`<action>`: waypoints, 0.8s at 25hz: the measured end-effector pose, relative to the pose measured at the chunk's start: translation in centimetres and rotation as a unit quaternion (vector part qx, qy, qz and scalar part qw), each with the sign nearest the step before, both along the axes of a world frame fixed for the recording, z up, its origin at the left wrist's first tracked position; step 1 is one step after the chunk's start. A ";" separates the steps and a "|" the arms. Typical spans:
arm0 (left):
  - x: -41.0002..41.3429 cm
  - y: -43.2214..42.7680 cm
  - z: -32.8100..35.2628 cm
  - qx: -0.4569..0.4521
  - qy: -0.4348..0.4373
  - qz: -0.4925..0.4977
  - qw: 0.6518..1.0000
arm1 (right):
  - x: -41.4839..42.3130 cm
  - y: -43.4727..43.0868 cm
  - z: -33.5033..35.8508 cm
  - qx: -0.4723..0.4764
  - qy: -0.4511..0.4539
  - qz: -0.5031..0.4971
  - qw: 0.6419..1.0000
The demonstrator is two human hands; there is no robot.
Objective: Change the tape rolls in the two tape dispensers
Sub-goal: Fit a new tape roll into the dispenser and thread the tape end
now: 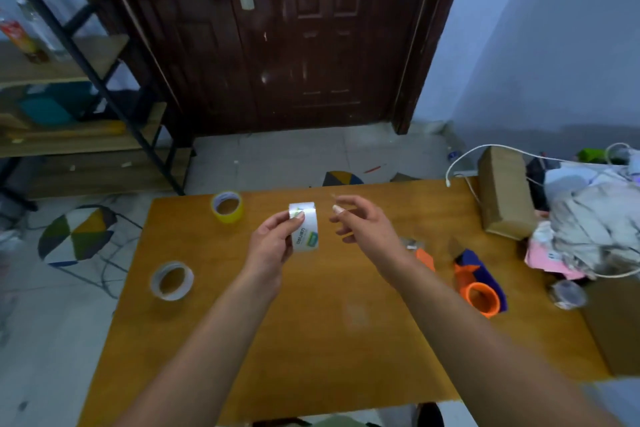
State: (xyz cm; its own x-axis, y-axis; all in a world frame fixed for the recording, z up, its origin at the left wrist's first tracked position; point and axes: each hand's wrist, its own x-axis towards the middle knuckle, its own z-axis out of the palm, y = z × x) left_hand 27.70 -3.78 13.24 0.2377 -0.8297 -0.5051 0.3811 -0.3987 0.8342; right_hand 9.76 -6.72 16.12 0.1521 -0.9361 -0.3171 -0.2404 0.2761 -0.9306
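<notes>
Both forearms reach up to mid-frame; left hand (273,246) pinches a tape roll (304,229), right hand (367,225) beside it, fingers loosely spread.

A person's left hand (273,246) and right hand (363,229) are both bare, and a pale nail shows at each thumb tip. Behind each hand the wrist and forearm are uncovered as far back as can be seen.

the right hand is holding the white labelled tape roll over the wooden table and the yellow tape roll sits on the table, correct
Wrong hand. In the head view the left hand pinches the white labelled tape roll over the wooden table; the right hand beside it holds no roll. The yellow tape roll does sit on the table.
</notes>
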 end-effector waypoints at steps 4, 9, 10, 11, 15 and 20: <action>-10.7 0.1 -0.3 -0.008 0.009 0.012 1.000 | -10.6 -1.2 -0.7 0.018 -0.018 0.027 0.999; -22.5 0.8 -0.6 -0.002 0.021 -0.005 1.000 | -22.9 -1.5 -1.2 0.047 -0.007 0.034 0.998; -24.1 0.9 -0.7 0.001 0.025 -0.005 1.000 | -24.6 -1.4 -1.3 0.054 0.000 0.033 0.998; -25.5 1.0 -0.8 0.005 0.029 -0.003 1.000 | -25.8 -1.3 -1.6 0.061 0.007 0.032 0.998; -29.2 1.0 -1.6 0.027 0.028 0.002 0.999 | -29.6 -0.9 -3.6 0.086 0.023 0.017 0.996; -31.3 1.7 -3.7 0.061 0.031 -0.002 0.998 | -32.3 -0.7 -8.9 0.095 0.075 -0.047 0.992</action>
